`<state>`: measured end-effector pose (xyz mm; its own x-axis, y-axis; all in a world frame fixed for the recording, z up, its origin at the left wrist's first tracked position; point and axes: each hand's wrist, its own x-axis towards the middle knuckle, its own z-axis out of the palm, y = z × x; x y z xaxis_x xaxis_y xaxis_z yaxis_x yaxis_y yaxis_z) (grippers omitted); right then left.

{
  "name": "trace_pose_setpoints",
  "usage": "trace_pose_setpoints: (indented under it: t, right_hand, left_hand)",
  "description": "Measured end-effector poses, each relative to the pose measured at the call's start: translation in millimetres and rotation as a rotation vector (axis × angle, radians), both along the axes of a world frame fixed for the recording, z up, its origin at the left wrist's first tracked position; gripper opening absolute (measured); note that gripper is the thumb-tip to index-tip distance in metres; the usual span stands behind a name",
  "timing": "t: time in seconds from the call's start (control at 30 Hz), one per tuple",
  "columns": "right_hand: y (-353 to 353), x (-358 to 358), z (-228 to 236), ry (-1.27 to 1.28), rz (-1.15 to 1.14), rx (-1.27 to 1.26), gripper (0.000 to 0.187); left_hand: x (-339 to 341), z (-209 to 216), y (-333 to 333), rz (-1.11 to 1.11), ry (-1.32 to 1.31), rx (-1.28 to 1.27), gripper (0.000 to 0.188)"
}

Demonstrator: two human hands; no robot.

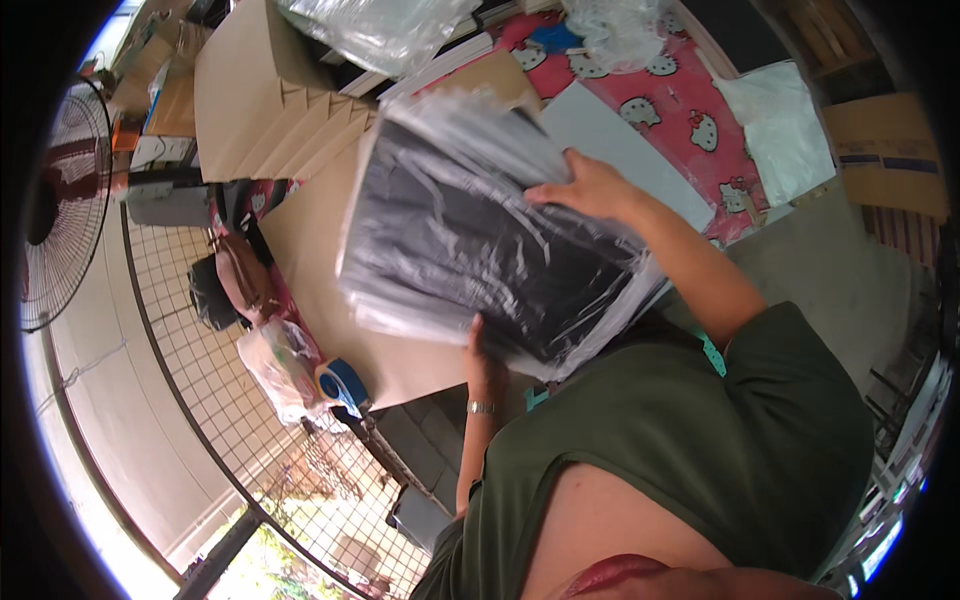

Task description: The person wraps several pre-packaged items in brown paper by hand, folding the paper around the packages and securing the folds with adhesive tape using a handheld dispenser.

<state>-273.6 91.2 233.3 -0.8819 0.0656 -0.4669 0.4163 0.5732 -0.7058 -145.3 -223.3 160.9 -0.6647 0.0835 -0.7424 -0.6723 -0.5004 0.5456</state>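
The person holds up a stack of dark flat items packed in clear plastic bags (pixel 480 240), above a tabletop (pixel 320 240) that is covered with brown cardboard. The stack is tilted, and the shiny plastic is wrinkled and hangs past the dark part on all sides.

The right hand (pixel 590 185) lies on the upper right edge of the stack. Its fingers are curled over this edge and press on the plastic, so they are grasping the stack from above. The left hand (pixel 483 355) is at the lower edge of the stack. Only the thumb side can be seen; the other fingers are hidden behind the plastic, and they seem to support the stack from below, but I cannot tell exactly how they close. A metal wristwatch (pixel 481 407) is on the left wrist.

On the tabletop, near its lower left corner, a blue tape dispenser (pixel 342 383) stands just beside a crumpled clear plastic bag (pixel 275 365). Behind the stack there are folded brown cardboard pieces (pixel 270 110) laid one over another like a fan, and a flat grey sheet (pixel 610 135) that lies on a pink cloth with white cartoon cats (pixel 690 110). More clear plastic bags (pixel 380 30) lie at the far side. At the left, beyond a wire grid fence (pixel 200 370), a standing fan (pixel 60 200) is partly visible.
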Motion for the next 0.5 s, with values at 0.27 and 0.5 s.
trace_pose_setpoints:
  t: [0.27, 0.5]
  right_hand:
    - [159, 8, -64, -0.066, -0.173, 0.121, 0.111]
    - [164, 15, -117, -0.182, -0.111, 0.280, 0.109]
  left_hand:
    - [-27, -34, 140, -0.338, -0.053, 0.178, 0.065]
    - [-15, -62, 153, -0.594, -0.175, -0.368, 0.062]
